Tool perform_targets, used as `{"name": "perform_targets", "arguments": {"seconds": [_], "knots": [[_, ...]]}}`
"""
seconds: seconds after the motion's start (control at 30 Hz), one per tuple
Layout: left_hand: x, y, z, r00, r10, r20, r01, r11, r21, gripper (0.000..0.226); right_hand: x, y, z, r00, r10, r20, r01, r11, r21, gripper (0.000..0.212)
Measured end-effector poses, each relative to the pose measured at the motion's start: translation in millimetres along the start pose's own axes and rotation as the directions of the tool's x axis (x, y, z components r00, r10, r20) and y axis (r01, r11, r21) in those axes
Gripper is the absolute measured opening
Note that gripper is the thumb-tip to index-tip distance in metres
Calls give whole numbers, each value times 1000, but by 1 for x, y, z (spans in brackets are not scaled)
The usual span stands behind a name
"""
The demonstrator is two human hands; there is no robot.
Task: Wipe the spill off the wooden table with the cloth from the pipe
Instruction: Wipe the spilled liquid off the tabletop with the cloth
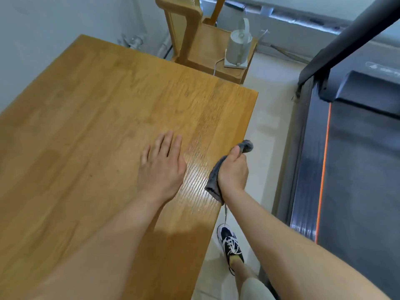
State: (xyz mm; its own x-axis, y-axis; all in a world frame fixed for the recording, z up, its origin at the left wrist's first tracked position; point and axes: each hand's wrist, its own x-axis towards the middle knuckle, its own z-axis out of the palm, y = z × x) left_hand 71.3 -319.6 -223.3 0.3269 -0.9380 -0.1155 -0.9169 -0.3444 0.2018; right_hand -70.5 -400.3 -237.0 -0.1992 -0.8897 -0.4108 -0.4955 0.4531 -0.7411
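Looking down through the head camera, I am pressing my left hand [161, 163] flat on the wooden table [86, 126], palm down, fingers straight and slightly spread. My right hand [232, 169] is hanging just off the table's right edge, fingers and thumb curled tight round the grey cloth [213, 177]. One bunched end is poking out above my thumb and the other is drooping below my wrist against the table edge. Between my two hands a glossy streak [195, 169] is shining along the grain. I am taking it for the spill, though part of it may be glare.

Several things are worrying me. The cloth is wadded in my fist, so only a small lump of fabric would be meeting the wood, and I could be smearing the wet instead of lifting it. The streak is running close to the edge, so an outward stroke could be pushing liquid over onto the floor beside my shoe [230, 243]. My left palm is sitting just beside the wet patch, and a sideways slide would be dragging it through. A thin strand is dangling from the cloth and could be catching on the table edge. The kettle [237, 46] on the chair [205, 53] is standing well apart, so I am not counting it as a hazard.
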Motion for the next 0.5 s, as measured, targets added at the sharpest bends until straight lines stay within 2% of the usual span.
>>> {"name": "perform_targets", "arguments": {"seconds": [0.23,0.33,0.5], "knots": [[-160,-50,13,999,39,-12,-39,999,5,58,-128,69,8,999,-30,-23,29,997,-66,54],[-194,-60,15,999,47,-20,-47,999,9,58,-177,96,5,999,-45,0,45,993,-111,51],[-196,-62,14,997,38,-63,-42,998,-49,56,-142,77,7,998,-53,-46,45,986,-159,48]]}}
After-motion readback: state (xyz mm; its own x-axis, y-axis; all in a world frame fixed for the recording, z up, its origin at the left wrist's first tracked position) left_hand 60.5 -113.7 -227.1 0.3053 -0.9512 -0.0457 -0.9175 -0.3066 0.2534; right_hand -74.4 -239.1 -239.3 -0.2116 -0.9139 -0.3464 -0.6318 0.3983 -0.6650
